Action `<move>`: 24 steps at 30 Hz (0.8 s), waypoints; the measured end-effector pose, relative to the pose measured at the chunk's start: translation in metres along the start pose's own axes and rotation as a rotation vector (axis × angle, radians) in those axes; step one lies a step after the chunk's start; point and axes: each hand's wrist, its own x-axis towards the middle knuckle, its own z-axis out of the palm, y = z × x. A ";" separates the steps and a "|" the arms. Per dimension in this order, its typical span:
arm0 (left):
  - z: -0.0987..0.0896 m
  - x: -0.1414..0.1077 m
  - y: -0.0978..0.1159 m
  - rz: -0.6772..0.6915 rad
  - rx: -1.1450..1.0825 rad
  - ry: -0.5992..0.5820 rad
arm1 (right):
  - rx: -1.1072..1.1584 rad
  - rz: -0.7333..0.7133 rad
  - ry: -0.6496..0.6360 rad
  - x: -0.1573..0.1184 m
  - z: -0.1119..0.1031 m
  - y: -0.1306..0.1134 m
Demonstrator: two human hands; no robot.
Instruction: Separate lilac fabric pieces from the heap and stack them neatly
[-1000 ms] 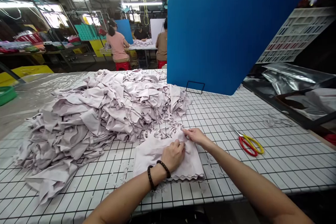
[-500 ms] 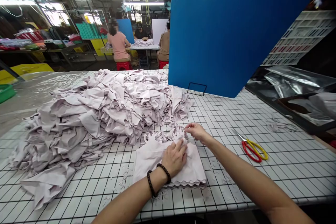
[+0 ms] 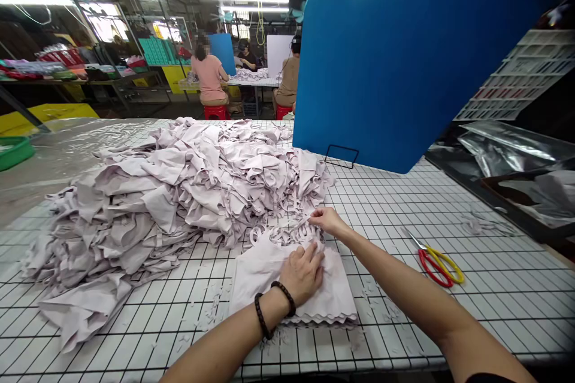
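A neat stack of pale lilac camisole tops point(image 3: 256, 278) lies in front of me, scalloped hems toward me and thin straps at the far end. Flat on the top garment rests my left hand point(image 3: 302, 272), fingers stretched out, with two dark beaded bracelets on the wrist. Beyond it, my right hand point(image 3: 329, 221) pinches a thin strap point(image 3: 302, 226) at the upper edge of the stack. To the right, scissors point(image 3: 438, 264) with one red and one yellow handle lie on the table, apart from both hands.
A large heap of loose lilac garments point(image 3: 179, 185) covers the left and middle of the grid-lined table point(image 3: 386, 323). A blue board point(image 3: 381, 78) stands upright at the back right. Fabric scraps point(image 3: 483, 224) lie at right. Several people sit at a far table.
My right hand has shifted a little left over the straps, drawing the strap with it. My left hand stays flat on the stack. The camera view has turned slightly.
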 end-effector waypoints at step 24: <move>-0.004 -0.002 -0.001 -0.009 -0.133 0.004 | 0.359 -0.283 0.038 -0.018 -0.041 -0.088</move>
